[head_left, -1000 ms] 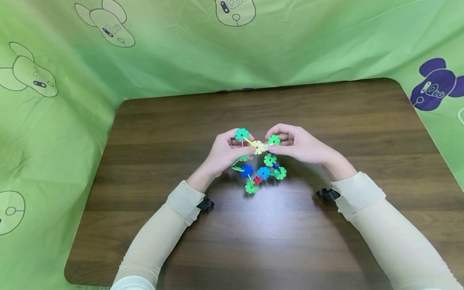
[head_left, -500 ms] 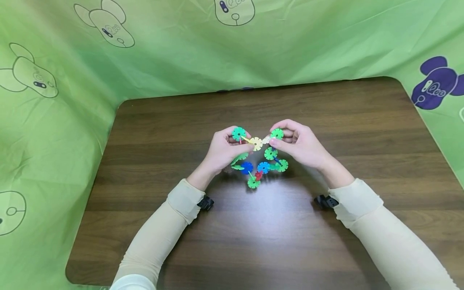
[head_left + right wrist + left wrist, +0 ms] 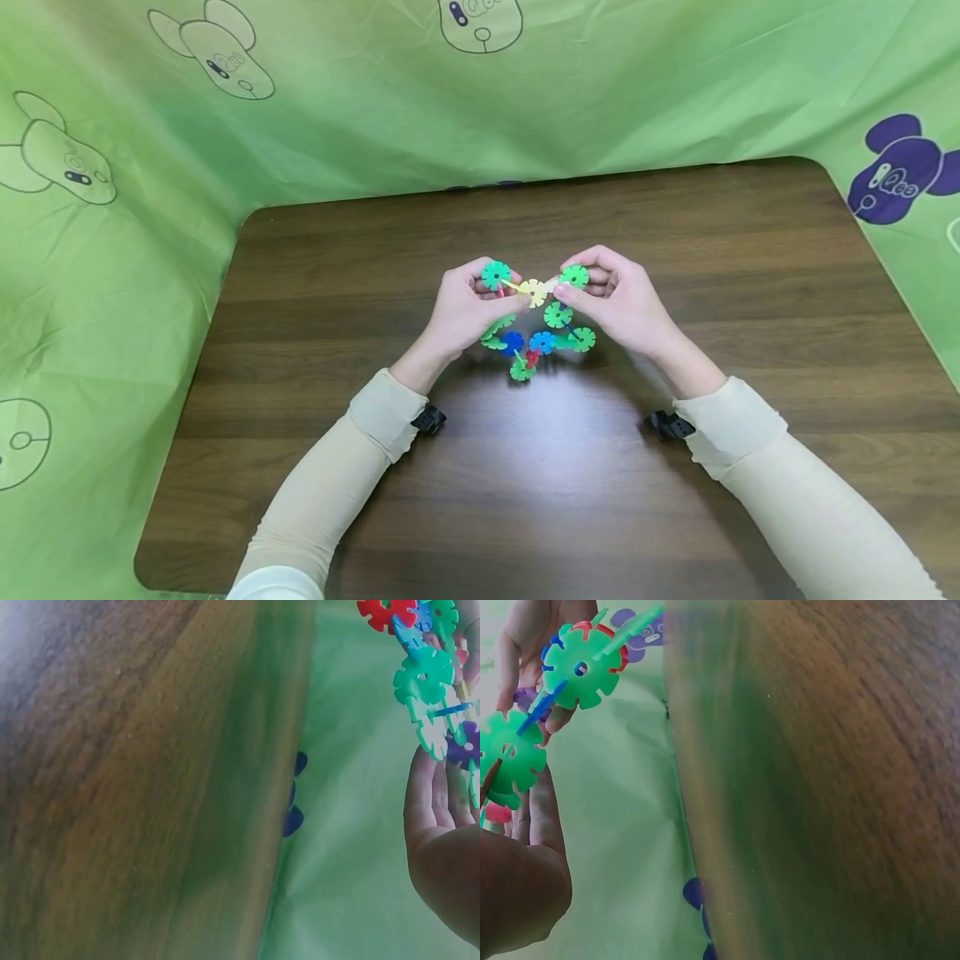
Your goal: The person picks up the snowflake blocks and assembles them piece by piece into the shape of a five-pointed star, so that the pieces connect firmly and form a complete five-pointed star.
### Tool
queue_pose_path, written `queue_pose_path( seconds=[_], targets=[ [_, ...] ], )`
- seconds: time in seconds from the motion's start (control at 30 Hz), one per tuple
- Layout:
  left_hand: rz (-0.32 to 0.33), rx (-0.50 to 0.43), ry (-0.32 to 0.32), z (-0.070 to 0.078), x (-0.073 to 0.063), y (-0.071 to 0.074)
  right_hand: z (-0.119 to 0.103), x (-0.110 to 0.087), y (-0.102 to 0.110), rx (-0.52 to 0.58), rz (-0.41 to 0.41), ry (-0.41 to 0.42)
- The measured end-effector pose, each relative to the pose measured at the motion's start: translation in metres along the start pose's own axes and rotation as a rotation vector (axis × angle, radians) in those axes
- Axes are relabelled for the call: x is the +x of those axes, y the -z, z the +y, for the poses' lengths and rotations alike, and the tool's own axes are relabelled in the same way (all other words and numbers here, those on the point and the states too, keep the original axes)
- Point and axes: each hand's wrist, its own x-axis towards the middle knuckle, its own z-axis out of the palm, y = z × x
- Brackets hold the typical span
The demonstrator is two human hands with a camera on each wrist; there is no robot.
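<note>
Slotted plastic snowflake discs are linked edge to edge into a loop between my hands, held above the table. My left hand (image 3: pixel 471 310) grips the loop's left side, its thumb by a pale yellow disc (image 3: pixel 533 292) and a teal disc (image 3: pixel 496 275) at its fingers. On the other side, my right hand (image 3: pixel 621 302) pinches the loop beside a white disc (image 3: pixel 551 286) and a bright green disc (image 3: pixel 574 277). Blue discs (image 3: pixel 542 342), a red disc (image 3: pixel 532 358) and more green ones hang nearer me. The right wrist view also shows a purple disc (image 3: pixel 469 744). Fingers partly hide the joints.
A dark wooden table (image 3: pixel 337 275) with rounded corners lies beneath the hands. Green cloth (image 3: pixel 600 92) with printed cartoon heads surrounds its back and sides. Each wrist wears a small black device, one at the left cuff (image 3: pixel 430 420) and one at the right cuff (image 3: pixel 670 425).
Both hands and the loop have moved slightly away from me. The right hand first drew a little outward, and the yellow and white discs are still side by side. Both grips look the same.
</note>
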Motion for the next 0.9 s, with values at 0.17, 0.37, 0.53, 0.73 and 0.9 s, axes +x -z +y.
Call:
queue_pose_path(
  seconds=[0.17, 0.37, 0.53, 0.73, 0.9],
  targets=[
    [-0.009, -0.031, 0.056, -0.001, 0.0, -0.002, -0.001, -0.004, -0.002, -0.003, 0.011, -0.023],
    [-0.012, -0.065, 0.095, -0.002, 0.002, -0.008, -0.002, -0.005, -0.002, -0.054, 0.033, -0.06],
    [-0.079, 0.01, 0.151, 0.005, 0.013, -0.005, -0.005, -0.001, 0.003, -0.11, 0.051, -0.113],
    [-0.164, 0.158, 0.285, 0.007, 0.019, 0.009, -0.004, -0.001, 0.01, -0.102, 0.062, -0.227],
    [-0.195, 0.24, 0.327, 0.004, 0.015, 0.02, 0.0, 0.003, 0.019, -0.216, 0.006, -0.338]
  ],
)
